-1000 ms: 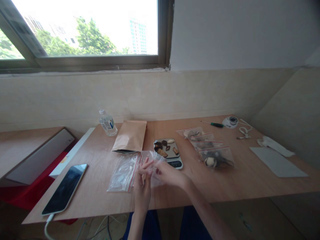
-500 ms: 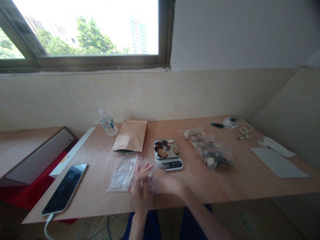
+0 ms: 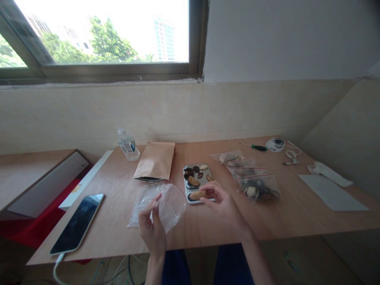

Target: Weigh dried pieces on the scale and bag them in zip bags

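Observation:
My left hand pinches the edge of a clear zip bag with a red seal, holding its mouth open above the wooden table. My right hand holds a tan dried piece between its fingers, just over the front of a small digital scale. The scale's metal plate carries several dark and tan dried pieces. More empty clear bags lie flat on the table under my left hand.
A brown paper pouch and a water bottle stand behind. Three filled zip bags lie right of the scale. A phone rests at the left; a screwdriver, a white device and white sheets at the right.
My left hand lifted one bag and opened its mouth. My right hand left the bag, moved right to the scale and took hold of a tan dried piece.

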Available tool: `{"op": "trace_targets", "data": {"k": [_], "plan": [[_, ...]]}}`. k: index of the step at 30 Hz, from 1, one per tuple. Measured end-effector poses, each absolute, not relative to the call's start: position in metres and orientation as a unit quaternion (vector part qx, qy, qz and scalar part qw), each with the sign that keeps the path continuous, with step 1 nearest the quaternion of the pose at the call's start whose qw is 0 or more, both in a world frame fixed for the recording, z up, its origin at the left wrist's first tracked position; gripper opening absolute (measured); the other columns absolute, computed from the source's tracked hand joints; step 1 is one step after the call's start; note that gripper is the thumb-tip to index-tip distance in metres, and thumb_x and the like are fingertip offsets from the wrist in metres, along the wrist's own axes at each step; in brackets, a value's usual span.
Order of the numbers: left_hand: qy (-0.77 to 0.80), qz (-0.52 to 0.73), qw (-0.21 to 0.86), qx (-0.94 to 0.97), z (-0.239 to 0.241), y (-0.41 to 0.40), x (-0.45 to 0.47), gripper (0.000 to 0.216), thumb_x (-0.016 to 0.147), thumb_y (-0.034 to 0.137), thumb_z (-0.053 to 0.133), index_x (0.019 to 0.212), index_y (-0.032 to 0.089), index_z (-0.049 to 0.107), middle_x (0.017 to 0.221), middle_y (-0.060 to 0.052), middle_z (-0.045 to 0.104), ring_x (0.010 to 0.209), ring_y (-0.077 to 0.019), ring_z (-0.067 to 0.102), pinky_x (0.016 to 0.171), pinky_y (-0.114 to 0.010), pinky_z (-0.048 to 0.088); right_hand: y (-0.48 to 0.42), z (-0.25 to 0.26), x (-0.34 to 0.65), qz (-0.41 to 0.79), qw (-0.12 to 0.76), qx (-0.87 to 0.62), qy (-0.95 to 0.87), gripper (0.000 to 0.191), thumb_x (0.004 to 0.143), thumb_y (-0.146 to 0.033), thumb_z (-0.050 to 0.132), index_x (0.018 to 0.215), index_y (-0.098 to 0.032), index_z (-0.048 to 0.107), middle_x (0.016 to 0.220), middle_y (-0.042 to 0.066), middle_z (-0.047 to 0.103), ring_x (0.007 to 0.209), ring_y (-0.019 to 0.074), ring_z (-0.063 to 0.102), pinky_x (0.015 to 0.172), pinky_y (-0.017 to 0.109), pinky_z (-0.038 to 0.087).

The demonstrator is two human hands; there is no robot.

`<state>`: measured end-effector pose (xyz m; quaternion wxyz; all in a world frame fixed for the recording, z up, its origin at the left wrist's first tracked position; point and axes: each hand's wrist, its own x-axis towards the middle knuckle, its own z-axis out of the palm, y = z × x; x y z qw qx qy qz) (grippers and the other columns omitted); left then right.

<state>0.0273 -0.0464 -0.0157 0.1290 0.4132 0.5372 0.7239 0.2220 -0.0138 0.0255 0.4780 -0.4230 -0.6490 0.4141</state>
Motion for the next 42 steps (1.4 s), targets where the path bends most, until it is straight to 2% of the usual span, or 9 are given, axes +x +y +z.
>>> {"op": "trace_targets", "data": {"k": [2, 6, 9, 13, 16, 19, 26, 32, 42], "plan": [[0.542, 0.731, 0.126, 0.395, -0.011, -0.047, 0.025, 0.008, 0.082, 0.025, 0.057, 0.085, 0.018, 0.055, 0.098, -0.006, 0.069, 0.099, -0.0197, 0.063, 0.093, -0.041, 0.044, -0.001, 0.008, 0.234, 0.362, 0.501, -0.483, -0.621, 0.026, 0.079, -0.034, 0.06, 0.1, -0.019, 0.059, 0.097, 0.006, 0.059, 0.082, 0.0163, 0.059, 0.074, 0.03, 0.049], [0.55, 0.728, 0.123, 0.39, -0.007, -0.049, 0.021, 0.01, 0.081, 0.026, 0.058, 0.084, 0.018, 0.055, 0.096, -0.005, 0.069, 0.097, -0.0199, 0.063, 0.091, -0.04, 0.045, 0.026, -0.018, 0.24, 0.221, 0.475, -0.566, -0.637, 0.027, 0.08, -0.037, 0.056, 0.097, -0.017, 0.061, 0.093, 0.008, 0.062, 0.079, 0.0191, 0.055, 0.073, 0.033, 0.046], [0.552, 0.722, 0.126, 0.397, -0.008, -0.051, 0.019, 0.01, 0.081, 0.026, 0.058, 0.085, 0.018, 0.055, 0.097, -0.005, 0.069, 0.095, -0.0195, 0.063, 0.09, -0.039, 0.046, 0.038, -0.026, 0.237, 0.129, 0.435, -0.584, -0.673, 0.021, 0.082, -0.034, 0.054, 0.093, -0.018, 0.062, 0.091, 0.008, 0.062, 0.085, 0.0219, 0.054, 0.077, 0.036, 0.042], [0.546, 0.722, 0.122, 0.407, -0.009, -0.052, 0.017, 0.008, 0.081, 0.025, 0.058, 0.085, 0.018, 0.055, 0.097, -0.005, 0.069, 0.094, -0.0194, 0.064, 0.09, -0.039, 0.046, 0.048, -0.026, 0.234, 0.05, 0.395, -0.591, -0.701, 0.018, 0.082, -0.033, 0.055, 0.091, -0.02, 0.063, 0.103, 0.01, 0.056, 0.098, 0.0248, 0.05, 0.085, 0.04, 0.037], [0.539, 0.722, 0.116, 0.418, -0.008, -0.051, 0.017, 0.007, 0.081, 0.024, 0.058, 0.084, 0.019, 0.055, 0.096, -0.005, 0.069, 0.095, -0.0199, 0.064, 0.092, -0.041, 0.045, 0.059, -0.023, 0.232, 0.042, 0.374, -0.595, -0.71, 0.017, 0.083, -0.031, 0.054, 0.094, -0.021, 0.063, 0.103, 0.009, 0.057, 0.097, 0.0238, 0.049, 0.085, 0.038, 0.036], [0.541, 0.718, 0.116, 0.422, -0.006, -0.051, 0.018, 0.008, 0.08, 0.025, 0.058, 0.084, 0.019, 0.055, 0.096, -0.005, 0.069, 0.095, -0.02, 0.064, 0.091, -0.04, 0.045, 0.074, -0.017, 0.227, 0.046, 0.312, -0.613, -0.725, 0.016, 0.083, -0.026, 0.053, 0.094, -0.02, 0.063, 0.097, 0.008, 0.061, 0.093, 0.0238, 0.05, 0.082, 0.037, 0.035], [0.539, 0.72, 0.123, 0.42, -0.005, -0.052, 0.017, 0.008, 0.081, 0.025, 0.057, 0.085, 0.019, 0.055, 0.096, -0.005, 0.069, 0.096, -0.0196, 0.063, 0.09, -0.039, 0.046, 0.102, -0.01, 0.218, 0.092, 0.217, -0.645, -0.727, 0.017, 0.076, -0.015, 0.056, 0.091, -0.019, 0.063, 0.09, 0.007, 0.068, 0.091, 0.0233, 0.057, 0.078, 0.034, 0.034], [0.546, 0.72, 0.113, 0.413, -0.002, -0.053, 0.015, 0.007, 0.08, 0.024, 0.058, 0.085, 0.019, 0.055, 0.096, -0.004, 0.069, 0.094, -0.0188, 0.064, 0.09, -0.038, 0.046, 0.103, -0.011, 0.223, 0.126, 0.26, -0.618, -0.731, 0.016, 0.075, -0.011, 0.055, 0.085, -0.02, 0.064, 0.083, 0.003, 0.069, 0.082, 0.0185, 0.061, 0.075, 0.03, 0.037], [0.546, 0.723, 0.101, 0.411, -0.005, -0.053, 0.016, 0.008, 0.08, 0.025, 0.059, 0.084, 0.019, 0.055, 0.093, -0.003, 0.069, 0.092, -0.0185, 0.065, 0.09, -0.039, 0.047, 0.09, -0.01, 0.26, 0.038, 0.468, -0.615, -0.634, 0.02, 0.084, -0.028, 0.046, 0.087, -0.017, 0.062, 0.086, 0.008, 0.067, 0.077, 0.0208, 0.058, 0.076, 0.034, 0.041]]}}
